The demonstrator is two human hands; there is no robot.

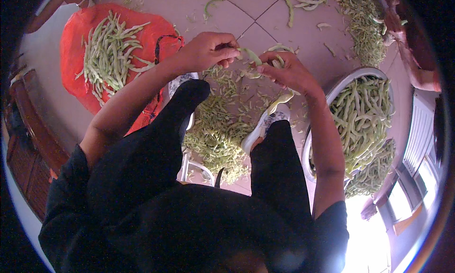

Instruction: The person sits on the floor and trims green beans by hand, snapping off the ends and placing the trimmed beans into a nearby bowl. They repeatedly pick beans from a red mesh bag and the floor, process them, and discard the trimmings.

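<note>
My left hand [217, 52] pinches one end of a green bean pod [251, 56] between thumb and fingers. My right hand [284, 68] grips the pod's other end and has more pods tucked in its curled fingers. Below my hands, a heap of bean trimmings [217, 127] lies on the tiled floor between my shoes. Left of my left hand, many whole pods [110, 56] rest on a red mesh sack [71, 56]. To the right of my right forearm stands a pale oval basin [346, 83] full of bean pods [362, 120].
Another pile of pods [373, 177] lies behind the basin. More trimmings [366, 35] cover the floor at the upper right, beside another person's arm [408, 56]. Loose pods [314, 1] lie at the top. Brown wooden furniture [39, 120] stands at the left edge.
</note>
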